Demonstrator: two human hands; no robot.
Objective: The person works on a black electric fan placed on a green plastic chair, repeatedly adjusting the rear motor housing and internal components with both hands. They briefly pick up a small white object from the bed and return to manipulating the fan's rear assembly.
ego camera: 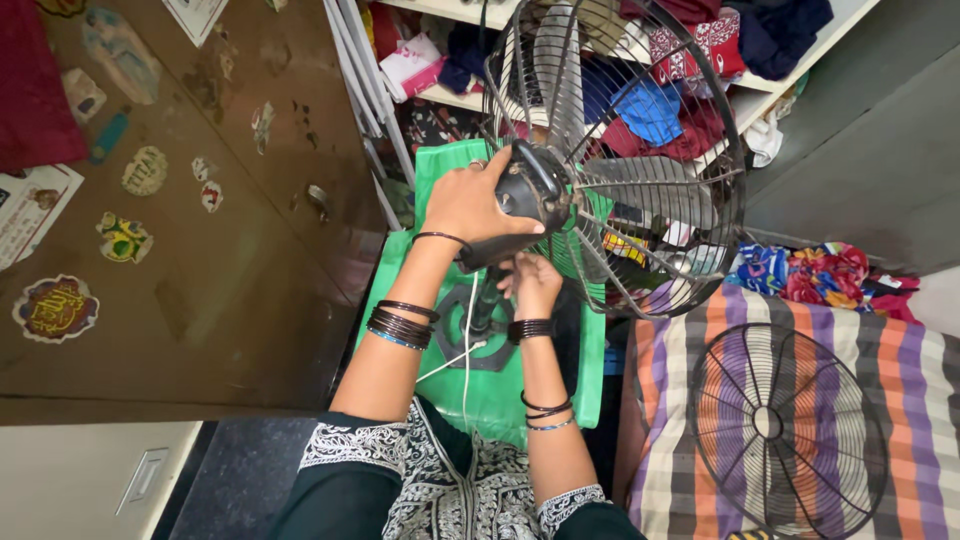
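Two arms in black sleeves with white stitching reach out from the bottom of the view, with dark bangles on both wrists. Left hand (470,205) lies flat and curved over the back of the fan's motor (535,185), with the fingers wrapped on top of it. It holds the fan (610,150) steady. Right hand (530,280) is lower, under the motor, with its fingers curled around the fan's neck (490,290). I cannot tell if it pinches a small part there or just grips the pole.

The fan stands on a green stool (500,390), between a brown cupboard (200,250) with stickers and a striped cushion (900,400). Its back cage and blades are on, but the front is open. A round wire grill (785,425) lies flat on the cushion, well apart from the fan. A white cord (465,350) hangs down over the base. Shelves with folded clothes (650,110) sit behind.

To do this well, I think the top hand should press firmly so the heavy head does not tip, while the lower fingers work slowly. Fingers should stay away from the bare blades.
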